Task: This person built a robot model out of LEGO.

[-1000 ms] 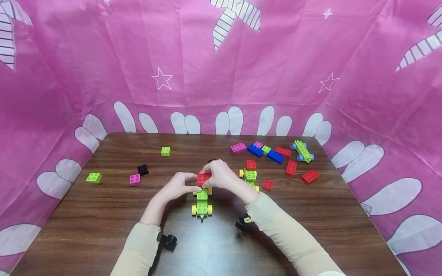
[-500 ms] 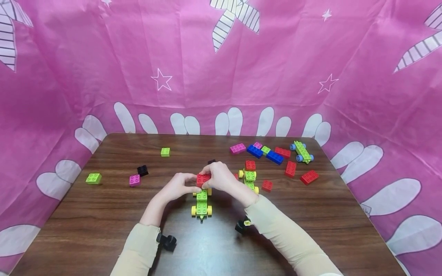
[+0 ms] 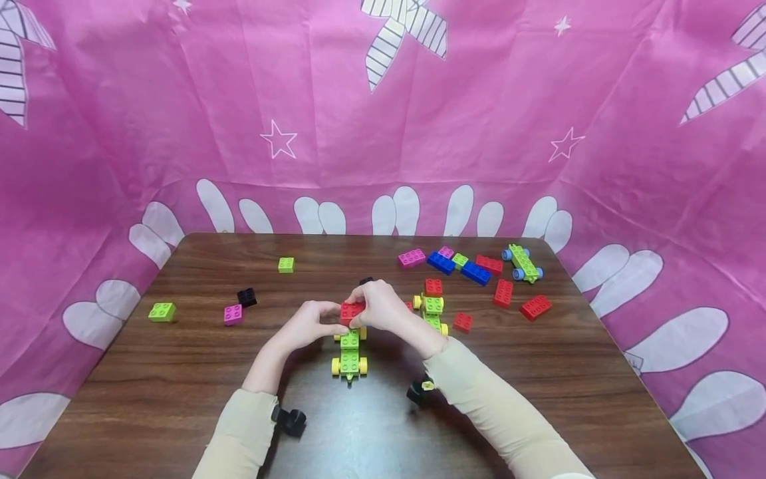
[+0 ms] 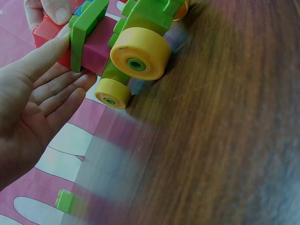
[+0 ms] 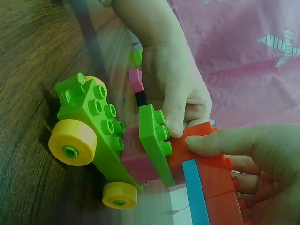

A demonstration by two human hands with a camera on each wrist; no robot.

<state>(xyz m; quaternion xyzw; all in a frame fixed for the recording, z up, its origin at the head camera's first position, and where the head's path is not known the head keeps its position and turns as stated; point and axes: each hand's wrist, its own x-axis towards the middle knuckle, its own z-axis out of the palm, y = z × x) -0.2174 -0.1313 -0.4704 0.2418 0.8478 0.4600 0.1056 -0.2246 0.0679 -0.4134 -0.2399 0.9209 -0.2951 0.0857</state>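
Between my hands stands a toy brick car: a green wheeled base (image 3: 350, 362) with yellow wheels, a magenta brick (image 5: 139, 154) on it, then a thin green brick (image 5: 155, 145). Red bricks (image 3: 352, 311) sit at the top, with a blue piece (image 5: 195, 187) against them. My left hand (image 3: 308, 324) holds the red part from the left, thumb on its near side and fingers behind. From the right, my right hand (image 3: 383, 306) grips the red bricks between thumb and fingers. Its fingertips are partly hidden behind the bricks.
A second yellow-wheeled green base (image 3: 433, 316) stands just right of my right hand. Loose red, blue and magenta bricks (image 3: 411, 258) and a blue-wheeled base (image 3: 522, 263) lie at the back right. On the left are green (image 3: 161, 312), black (image 3: 247, 297) and magenta bricks (image 3: 233, 315).
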